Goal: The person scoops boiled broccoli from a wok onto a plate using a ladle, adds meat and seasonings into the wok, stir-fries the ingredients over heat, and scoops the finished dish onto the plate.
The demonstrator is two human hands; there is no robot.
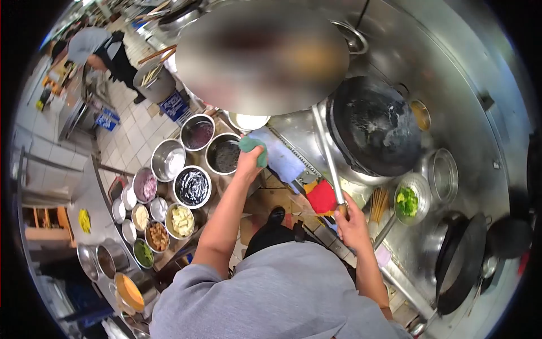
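A tiled kitchen floor (132,127) shows at the upper left, and a dark wok (375,127) sits at the upper right. The left hand (250,163) is closed on a green cloth (253,148) beside the metal bowls (192,186) at center left. Right of center, the right hand (352,225) grips the lower end of a long metal handle (327,152), near a red cloth (323,197).

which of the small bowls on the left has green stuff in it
The bowl beside the brown chunks, at the cluster's near end; only its contents are green.
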